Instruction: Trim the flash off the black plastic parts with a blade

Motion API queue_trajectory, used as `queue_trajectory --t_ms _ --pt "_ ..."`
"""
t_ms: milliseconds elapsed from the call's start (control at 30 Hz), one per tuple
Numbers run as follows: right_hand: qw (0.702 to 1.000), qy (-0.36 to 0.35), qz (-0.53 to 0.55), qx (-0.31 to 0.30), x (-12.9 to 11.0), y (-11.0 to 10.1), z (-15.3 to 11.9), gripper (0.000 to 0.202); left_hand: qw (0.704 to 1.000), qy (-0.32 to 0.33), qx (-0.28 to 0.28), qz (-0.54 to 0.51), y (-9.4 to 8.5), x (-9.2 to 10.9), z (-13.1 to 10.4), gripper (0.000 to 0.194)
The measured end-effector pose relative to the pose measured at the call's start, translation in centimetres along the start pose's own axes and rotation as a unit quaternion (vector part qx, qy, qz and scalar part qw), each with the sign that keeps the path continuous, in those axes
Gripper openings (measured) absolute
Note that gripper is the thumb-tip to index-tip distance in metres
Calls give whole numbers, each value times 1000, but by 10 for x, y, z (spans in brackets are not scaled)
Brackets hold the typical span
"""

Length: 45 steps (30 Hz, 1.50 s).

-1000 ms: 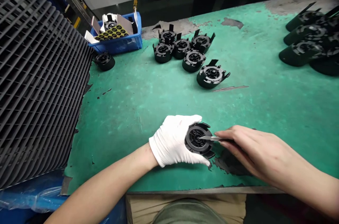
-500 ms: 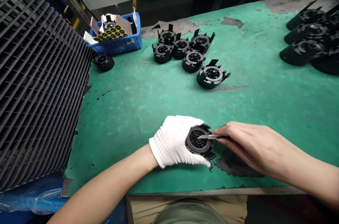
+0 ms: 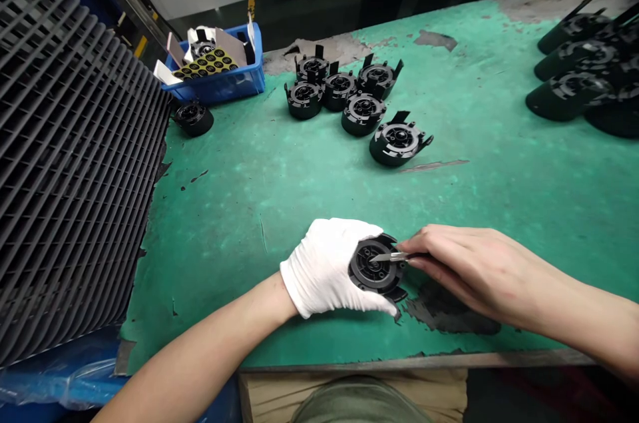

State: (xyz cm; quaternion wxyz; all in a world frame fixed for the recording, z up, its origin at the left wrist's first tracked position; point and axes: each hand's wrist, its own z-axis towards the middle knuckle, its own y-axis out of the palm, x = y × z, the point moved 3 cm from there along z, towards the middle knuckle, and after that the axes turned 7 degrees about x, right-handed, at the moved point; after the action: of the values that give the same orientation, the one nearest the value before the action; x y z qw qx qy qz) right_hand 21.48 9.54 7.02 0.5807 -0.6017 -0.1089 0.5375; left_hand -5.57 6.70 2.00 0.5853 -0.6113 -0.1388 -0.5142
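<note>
My left hand [image 3: 333, 270], in a white glove, is wrapped around a round black plastic housing [image 3: 367, 276] near the front of the table. The housing's ribbed face is turned up, and tabs stick out at its rim. Bare, my right hand [image 3: 454, 266] pinches a craft knife [image 3: 397, 256] from the right. Its pointed blade reaches over the middle of the housing, with the tip at the centre hub. Whether the tip touches the plastic I cannot tell. Most of the knife's handle is hidden in my fingers.
Several similar black housings [image 3: 363, 111] stand mid-table, one [image 3: 194, 118] at left. More dark parts [image 3: 569, 95] crowd the right. A blue bin [image 3: 224, 84] holds parts and a yellow-black sticker sheet [image 3: 207, 64]. A grey slatted rack [image 3: 74, 156] borders the green table mat [image 3: 239, 176].
Very little differs. My right hand and the knife have shifted slightly upward, while the left hand keeps its hold on the housing. The background has drifted slightly left in view.
</note>
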Motion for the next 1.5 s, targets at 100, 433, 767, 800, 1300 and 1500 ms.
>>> queue_trajectory --t_ms 100,433,767,800,1300,1500 --pt "1000 -4 3 -1 1 0 1 20 1000 -3 3 -5 0 0 0 95" --pt "1000 4 14 -24 3 -3 6 20 999 -24 2 -32 -3 1 0 97" --pt "998 -30 -3 -50 -9 -14 7 23 999 10 31 -35 2 -4 -5 109" --pt "999 -25 1 -42 -8 -14 5 21 999 14 31 -34 2 -4 -5 108" --pt "998 -27 -50 -15 -7 -8 -3 17 1000 10 26 -10 2 -4 -4 109" --pt "997 -33 -30 -67 -8 -17 0 29 999 5 22 -33 1 -2 -4 104"
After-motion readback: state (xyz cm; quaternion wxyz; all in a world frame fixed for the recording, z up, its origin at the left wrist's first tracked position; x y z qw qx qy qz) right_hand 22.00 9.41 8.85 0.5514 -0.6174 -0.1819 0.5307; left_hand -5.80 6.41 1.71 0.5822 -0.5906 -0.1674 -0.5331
